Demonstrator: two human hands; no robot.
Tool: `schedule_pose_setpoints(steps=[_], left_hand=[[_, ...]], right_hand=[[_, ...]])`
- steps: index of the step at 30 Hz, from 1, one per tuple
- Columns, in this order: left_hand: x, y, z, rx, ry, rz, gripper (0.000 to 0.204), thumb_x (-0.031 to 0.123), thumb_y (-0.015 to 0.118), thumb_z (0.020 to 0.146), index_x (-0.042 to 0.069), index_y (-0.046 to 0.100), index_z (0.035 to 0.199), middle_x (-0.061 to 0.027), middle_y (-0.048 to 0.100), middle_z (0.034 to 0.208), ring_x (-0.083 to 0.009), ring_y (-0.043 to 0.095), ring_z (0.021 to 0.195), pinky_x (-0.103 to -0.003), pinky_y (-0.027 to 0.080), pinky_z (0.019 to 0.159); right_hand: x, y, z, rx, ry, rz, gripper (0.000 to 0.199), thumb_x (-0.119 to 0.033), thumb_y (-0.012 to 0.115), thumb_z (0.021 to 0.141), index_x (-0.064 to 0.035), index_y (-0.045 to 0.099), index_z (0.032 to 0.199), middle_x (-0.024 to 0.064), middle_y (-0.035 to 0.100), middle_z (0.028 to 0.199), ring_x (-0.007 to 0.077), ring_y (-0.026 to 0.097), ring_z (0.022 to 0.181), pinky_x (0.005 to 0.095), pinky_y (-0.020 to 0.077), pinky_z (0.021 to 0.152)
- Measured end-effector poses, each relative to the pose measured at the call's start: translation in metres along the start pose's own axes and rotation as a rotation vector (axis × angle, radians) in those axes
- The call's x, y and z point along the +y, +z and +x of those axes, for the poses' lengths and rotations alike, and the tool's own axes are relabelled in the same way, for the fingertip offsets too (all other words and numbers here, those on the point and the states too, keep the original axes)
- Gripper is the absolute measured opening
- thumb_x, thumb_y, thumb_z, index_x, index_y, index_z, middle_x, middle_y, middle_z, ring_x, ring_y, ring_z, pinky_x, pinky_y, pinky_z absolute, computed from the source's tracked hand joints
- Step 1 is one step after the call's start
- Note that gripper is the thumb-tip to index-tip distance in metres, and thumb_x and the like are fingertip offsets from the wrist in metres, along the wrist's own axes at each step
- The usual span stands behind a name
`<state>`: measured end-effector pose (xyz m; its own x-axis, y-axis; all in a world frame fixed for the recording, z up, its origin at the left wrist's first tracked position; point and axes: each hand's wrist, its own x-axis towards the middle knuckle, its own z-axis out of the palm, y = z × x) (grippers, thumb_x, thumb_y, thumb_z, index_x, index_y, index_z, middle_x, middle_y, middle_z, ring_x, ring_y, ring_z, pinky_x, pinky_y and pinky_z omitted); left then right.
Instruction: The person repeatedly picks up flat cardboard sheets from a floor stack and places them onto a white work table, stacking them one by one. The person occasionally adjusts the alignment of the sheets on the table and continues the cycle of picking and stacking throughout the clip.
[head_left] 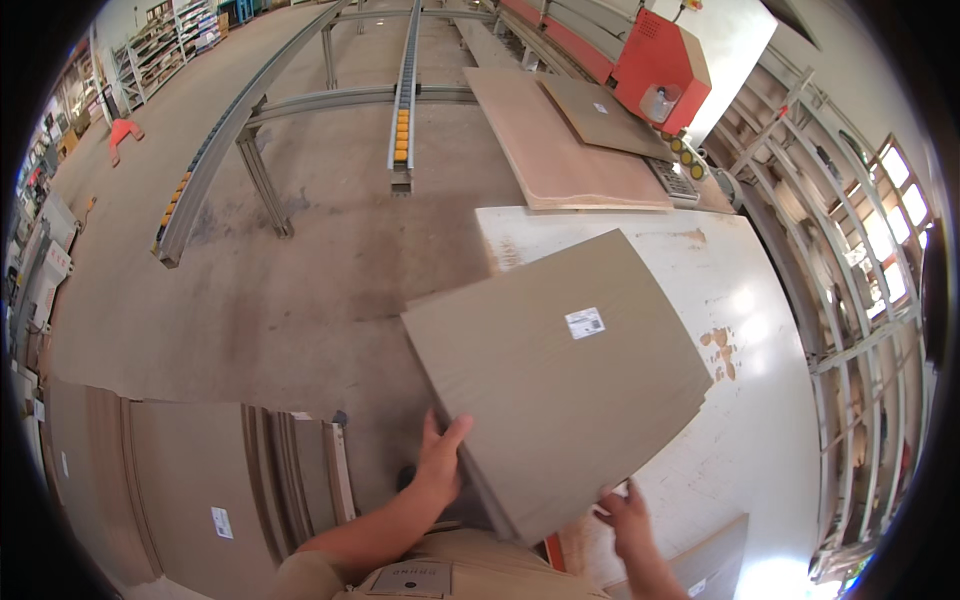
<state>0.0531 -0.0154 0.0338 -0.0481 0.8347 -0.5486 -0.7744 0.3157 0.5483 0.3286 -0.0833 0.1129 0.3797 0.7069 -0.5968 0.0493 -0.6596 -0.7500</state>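
Held at a slant over the white tabletop (765, 420), with its left side past the edge above the floor, is a small stack of brown boards (560, 400), flat and rectangular, smooth and matte, the corners slightly out of line. A white rectangular label (585, 322) on the upper face carries a dark square code and print too fine to read. The left grip (444, 458) clasps the left edge, thumb on top; the right grip (624, 512) has curled fingers at the lower right edge, and whether it is clenched there I cannot tell. The tabletop is glossy, with tan scuffs. At lower left sits a pile of similar boards (195, 470), also labelled in white. Beyond the tabletop, a thin brown sheet (600, 115) overlaps a larger pinkish panel (560, 170), beside a red angular machine housing (655, 60) bearing small dark lettering.
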Motion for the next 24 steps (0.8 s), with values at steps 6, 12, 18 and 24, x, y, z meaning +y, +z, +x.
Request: schedule_pose_setpoints(steps=[6, 12, 18, 24], left_hand=[[0.030, 0.031, -0.008, 0.021, 0.044, 0.131, 0.083, 0.011, 0.076, 0.079, 0.002, 0.029, 0.147, -0.0168, 0.053, 0.130, -0.0296, 0.055, 0.116, -0.044, 0.047, 0.098], [0.064, -0.007, 0.019, 0.050, -0.004, 0.203, 0.068, 0.013, 0.072, 0.079, -0.001, 0.042, 0.139, -0.0162, 0.059, 0.121, -0.0292, 0.060, 0.108, -0.042, 0.050, 0.092], [0.107, -0.048, 0.018, 0.027, -0.054, 0.216, 0.052, 0.024, 0.067, 0.081, -0.001, 0.057, 0.126, -0.0177, 0.065, 0.115, -0.0318, 0.062, 0.104, -0.043, 0.050, 0.090], [0.097, -0.081, 0.038, 0.118, -0.067, 0.106, 0.052, 0.027, 0.065, 0.078, 0.000, 0.060, 0.122, -0.0162, 0.065, 0.118, -0.0334, 0.061, 0.105, -0.046, 0.048, 0.093]], right_hand=[[-0.040, -0.062, 0.005, -0.418, 0.114, -0.286, 0.043, -0.004, 0.063, 0.090, 0.0084, 0.054, 0.130, 0.0215, 0.068, 0.107, 0.0303, 0.067, 0.100, 0.0393, 0.0534, 0.084], [-0.149, -0.142, 0.139, 0.030, -0.733, -0.319, 0.037, -0.020, 0.058, 0.097, 0.0014, 0.060, 0.126, 0.0155, 0.067, 0.119, 0.0243, 0.064, 0.109, 0.0314, 0.0483, 0.090], [-0.154, -0.051, 0.232, -0.537, -0.421, -0.260, 0.061, -0.041, 0.040, 0.104, -0.0069, 0.030, 0.153, 0.0119, 0.040, 0.152, 0.0239, 0.034, 0.141, 0.0371, 0.0296, 0.114], [-0.173, 0.012, 0.194, -0.767, -0.281, 0.231, 0.062, -0.045, 0.038, 0.103, -0.0128, 0.028, 0.154, 0.0105, 0.035, 0.155, 0.0275, 0.034, 0.140, 0.0402, 0.0311, 0.113]])
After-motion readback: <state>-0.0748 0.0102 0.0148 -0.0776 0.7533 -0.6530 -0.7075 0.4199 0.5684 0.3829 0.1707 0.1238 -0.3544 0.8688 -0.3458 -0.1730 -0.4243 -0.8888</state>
